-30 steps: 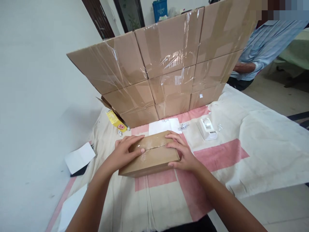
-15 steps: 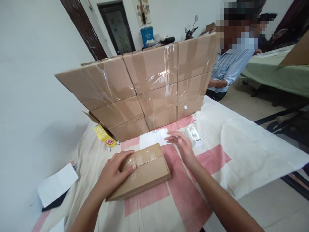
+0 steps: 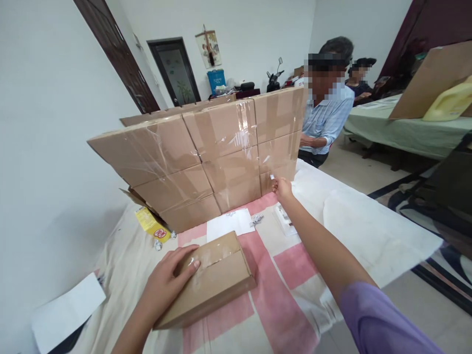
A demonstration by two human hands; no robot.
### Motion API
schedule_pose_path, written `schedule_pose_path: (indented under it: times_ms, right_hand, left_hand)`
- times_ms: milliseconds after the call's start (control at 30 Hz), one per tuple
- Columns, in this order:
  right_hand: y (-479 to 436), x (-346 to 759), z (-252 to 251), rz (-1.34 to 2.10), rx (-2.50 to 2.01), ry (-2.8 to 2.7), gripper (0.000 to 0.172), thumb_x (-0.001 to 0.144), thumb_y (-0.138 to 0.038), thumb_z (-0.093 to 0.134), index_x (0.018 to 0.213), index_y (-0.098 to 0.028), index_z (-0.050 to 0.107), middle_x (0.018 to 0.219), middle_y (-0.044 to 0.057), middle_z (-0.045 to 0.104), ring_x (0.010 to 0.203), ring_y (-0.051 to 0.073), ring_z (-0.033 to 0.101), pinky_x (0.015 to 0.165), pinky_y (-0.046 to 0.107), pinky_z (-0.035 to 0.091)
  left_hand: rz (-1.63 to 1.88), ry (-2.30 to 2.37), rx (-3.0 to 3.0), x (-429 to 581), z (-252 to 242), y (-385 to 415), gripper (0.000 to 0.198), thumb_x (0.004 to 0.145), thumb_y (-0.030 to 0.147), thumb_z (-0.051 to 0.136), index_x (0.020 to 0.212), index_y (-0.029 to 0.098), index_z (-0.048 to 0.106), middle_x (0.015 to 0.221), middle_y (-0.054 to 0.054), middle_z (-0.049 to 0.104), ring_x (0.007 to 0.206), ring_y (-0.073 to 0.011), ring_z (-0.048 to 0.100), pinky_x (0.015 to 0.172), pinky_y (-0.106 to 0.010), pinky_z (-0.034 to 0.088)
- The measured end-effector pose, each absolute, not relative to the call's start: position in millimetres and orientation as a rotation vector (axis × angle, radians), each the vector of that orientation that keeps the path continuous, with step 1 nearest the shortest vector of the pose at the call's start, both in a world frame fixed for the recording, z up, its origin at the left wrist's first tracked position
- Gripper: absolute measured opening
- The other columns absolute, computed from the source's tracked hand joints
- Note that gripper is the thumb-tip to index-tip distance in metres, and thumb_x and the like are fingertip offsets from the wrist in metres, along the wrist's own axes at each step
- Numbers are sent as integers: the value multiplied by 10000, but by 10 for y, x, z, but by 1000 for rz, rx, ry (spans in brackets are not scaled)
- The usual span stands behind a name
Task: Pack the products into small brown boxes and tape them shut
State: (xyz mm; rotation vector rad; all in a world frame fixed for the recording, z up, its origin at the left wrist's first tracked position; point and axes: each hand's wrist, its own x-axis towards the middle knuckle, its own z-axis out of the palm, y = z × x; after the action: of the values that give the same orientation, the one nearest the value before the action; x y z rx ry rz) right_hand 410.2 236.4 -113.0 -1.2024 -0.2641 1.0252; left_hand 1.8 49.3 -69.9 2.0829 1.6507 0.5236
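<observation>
My left hand (image 3: pixel 173 275) lies over the left end of a taped cardboard box (image 3: pixel 221 265), its thumb on the top and its fingers along the far edge. My right hand (image 3: pixel 282 189) reaches to the lower right of a wall of stacked cardboard boxes (image 3: pixel 232 177). Its fingers are curled together just below a small white piece (image 3: pixel 272 177) on the cardboard; whether they grip it cannot be made out. Beneath my right forearm is a white tape dispenser (image 3: pixel 284 220), partly hidden. A white sheet of paper (image 3: pixel 228 223) lies behind the box, with a crumpled greyish clump (image 3: pixel 256 220) at its right edge.
A yellow carton (image 3: pixel 151 226) and small crumpled bits (image 3: pixel 158 245) lie at the left foot of the stack. White sheets (image 3: pixel 70 312) hang near the left edge. Beyond the stack sits a person in a light blue shirt (image 3: pixel 332 113); another person is farther back.
My right hand has moved from above the paper to the stack's lower right, uncovering the greyish clump, and its fingers have closed. My left hand stays on the box. The view has shifted.
</observation>
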Motion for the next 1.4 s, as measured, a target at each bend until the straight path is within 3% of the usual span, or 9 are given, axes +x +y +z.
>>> schedule_pose_path:
  times_ms: [167,333,533,600,667,767,833,1267,1400]
  right_hand:
    - [2228,4120,-1223,1046,-1233,-331,174,1011,-277,591,901,-142,589,695,-59,525,535,63,512,458,166,411]
    - [2472,4092,-1053,1142,-1292,-391,251,1018,-371,588,949,-131,613,741,-38,567,526,58,492,463,176,426]
    - [2025,3926,-1047,1073,-1183,-692,306,928,-320,676,729,-177,493,558,-102,367,429,41,261,395,173,200]
    - [1671,3827,-1172,1107,-1129,-851,284,866,-305,732,725,-183,517,548,-94,384,458,57,306,431,183,229]
    - [1327,3718,-1306,1113,-1049,-1147,221,856,-297,736,758,-176,580,632,-47,503,568,91,438,536,207,351]
    - [957,3574,-1440,914,-866,-1882,157,974,-263,567,847,-181,611,841,18,605,790,150,547,756,281,431]
    - [825,3507,-1472,813,-785,-2191,186,1019,-220,471,903,-191,613,927,32,619,853,162,569,807,298,431]
    - [657,3331,-1510,947,-669,-2296,117,991,-247,569,890,-205,609,941,11,647,842,146,624,727,260,421]
    - [690,3385,-1442,881,-1109,-2195,357,836,-496,772,860,-198,577,853,6,649,723,162,576,629,267,354]
  left_hand:
    - [519,1676,2050,12,-718,498,496,888,677,528,1261,373,648,1327,-8,654,1222,-287,601,1038,-466,496]
    - [533,1653,2029,0,-742,506,492,893,675,535,1271,375,630,1354,-5,635,1261,-277,569,1094,-483,445]
    - [536,1630,2022,-19,-745,497,489,901,668,536,1282,373,624,1365,-12,627,1267,-274,562,1102,-494,436]
    - [542,1626,2022,-34,-746,510,493,894,668,549,1276,367,631,1354,-17,631,1263,-277,565,1100,-491,437]
    - [533,1609,2037,-56,-734,536,509,883,670,565,1274,353,639,1337,-28,637,1254,-283,571,1096,-484,440]
    - [497,1563,2065,-93,-694,587,514,880,661,577,1271,336,648,1311,-36,643,1231,-277,584,1104,-462,436]
    - [461,1544,2082,-110,-663,614,502,891,649,570,1268,328,650,1296,-39,643,1217,-270,588,1104,-452,435]
    - [274,1498,2284,-123,-653,651,402,969,527,517,1321,339,567,1295,-28,603,1229,-245,538,1082,-409,402]
    - [261,1533,2314,-89,-650,646,404,966,536,508,1295,313,585,1247,-43,621,1188,-257,557,1045,-415,426]
